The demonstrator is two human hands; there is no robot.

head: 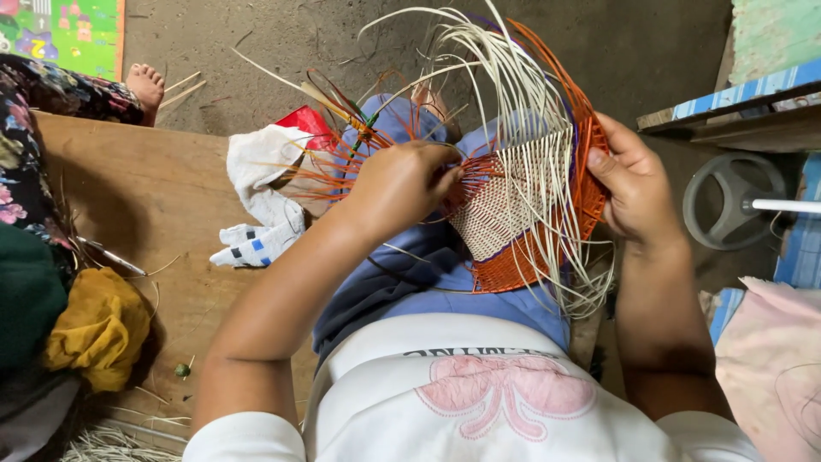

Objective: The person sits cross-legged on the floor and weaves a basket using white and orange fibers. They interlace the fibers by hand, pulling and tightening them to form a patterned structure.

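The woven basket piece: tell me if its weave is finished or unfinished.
Unfinished: the woven basket piece has many loose pale strands fanning out unwoven above it.

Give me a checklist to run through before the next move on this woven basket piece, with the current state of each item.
1. Right hand steadies the woven piece at its orange edge: ok.
2. Left hand is at the weave, fingertips pinching near the orange strands: ok.
3. Which strand the left fingers hold: cannot tell, they hide it.
4. Loose pale strips fan up and away from the hands: ok.
5. Piece is propped over the lap, on the blue trousers: ok.
6. White cloth lies on the wooden board, apart from the weaving: ok.
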